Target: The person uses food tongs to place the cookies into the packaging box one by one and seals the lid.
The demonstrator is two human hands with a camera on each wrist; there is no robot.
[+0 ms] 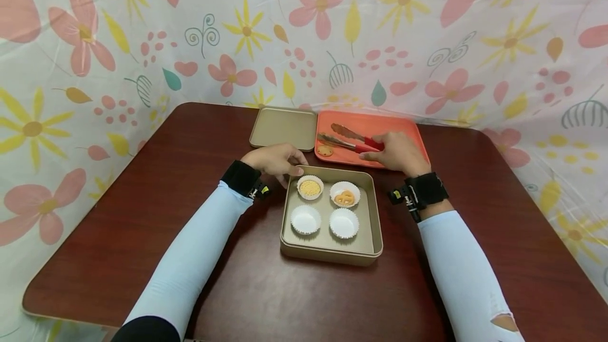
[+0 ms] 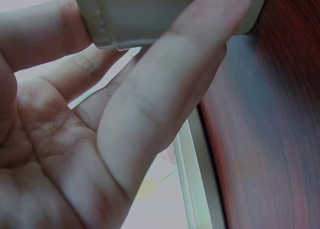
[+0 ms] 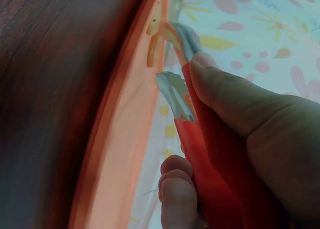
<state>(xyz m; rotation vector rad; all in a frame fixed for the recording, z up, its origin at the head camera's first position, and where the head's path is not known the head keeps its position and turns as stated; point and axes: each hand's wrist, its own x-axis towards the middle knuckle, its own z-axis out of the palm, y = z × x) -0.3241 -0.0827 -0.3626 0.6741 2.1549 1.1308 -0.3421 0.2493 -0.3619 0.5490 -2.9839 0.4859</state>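
Note:
My right hand [image 1: 401, 153] grips metal tongs [image 1: 347, 132] by their red handles, with the tong arms spread apart. They hover over an orange tray [image 1: 404, 126], near a round cookie [image 1: 325, 150] at its left front. In the right wrist view, thumb and fingers hold the tongs [image 3: 205, 149] from both sides. At the back left corner of a gold tin box [image 1: 332, 255], my left hand [image 1: 273, 160] holds the rim between thumb and fingers. Inside stand paper cups: one with yellow bits [image 1: 310, 188], another with pretzels [image 1: 345, 197], and two empty white ones [image 1: 306, 219].
A gold lid [image 1: 283, 126] lies at the back, left of the orange tray. Both are on a dark brown table [image 1: 228, 278]. A flowered cloth [image 1: 266, 25] hangs behind the table and along its sides.

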